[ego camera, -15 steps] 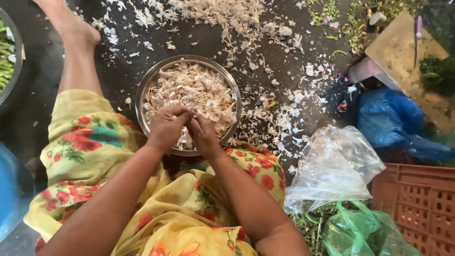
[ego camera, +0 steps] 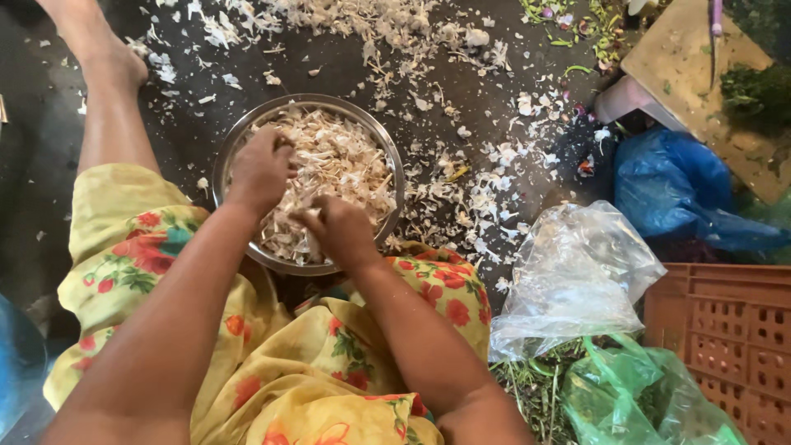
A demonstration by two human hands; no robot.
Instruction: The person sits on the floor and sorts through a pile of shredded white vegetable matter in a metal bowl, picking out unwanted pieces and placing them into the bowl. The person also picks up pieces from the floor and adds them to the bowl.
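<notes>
A round steel bowl (ego camera: 227,156) stands on the dark floor between my legs, heaped with pale garlic cloves and skins (ego camera: 350,161). My left hand (ego camera: 259,169) reaches into the far left of the heap, fingers curled down around garlic pieces. My right hand (ego camera: 342,232) is over the near side of the bowl, fingers closed on a small garlic piece that they mostly hide. The two hands are a little apart. My yellow flowered garment (ego camera: 280,363) covers my lap below the bowl.
Garlic skins (ego camera: 486,194) litter the floor beyond and right of the bowl. A clear plastic bag (ego camera: 577,276), a green bag (ego camera: 638,395), an orange crate (ego camera: 733,317) and a blue bag (ego camera: 676,189) crowd the right. A cutting board (ego camera: 692,70) with a knife and greens lies top right.
My hands were pressed together at the bowl's near rim. Now they have parted, and my left hand has moved further into the garlic heap.
</notes>
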